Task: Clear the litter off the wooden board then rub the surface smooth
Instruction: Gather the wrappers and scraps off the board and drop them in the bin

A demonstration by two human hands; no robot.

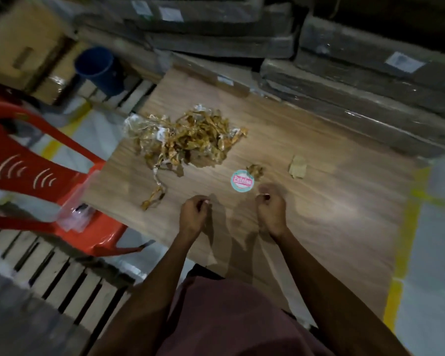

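Both hands curled — left hand (193, 211), right hand (271, 209) — contents unclear, over wooden board (332, 201) near litter pile (188, 140).

Dim light around me: a red plastic chair (36, 173) and blue bucket (98, 68) at my left, wrapped flat packs (357, 98) stacked ahead, yellow floor lines (406, 242)

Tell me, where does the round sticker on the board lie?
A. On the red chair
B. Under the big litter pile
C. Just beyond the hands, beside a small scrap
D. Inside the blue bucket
C: the sticker lies flat on the board, just beyond the hands, with a small scrap at its edge.
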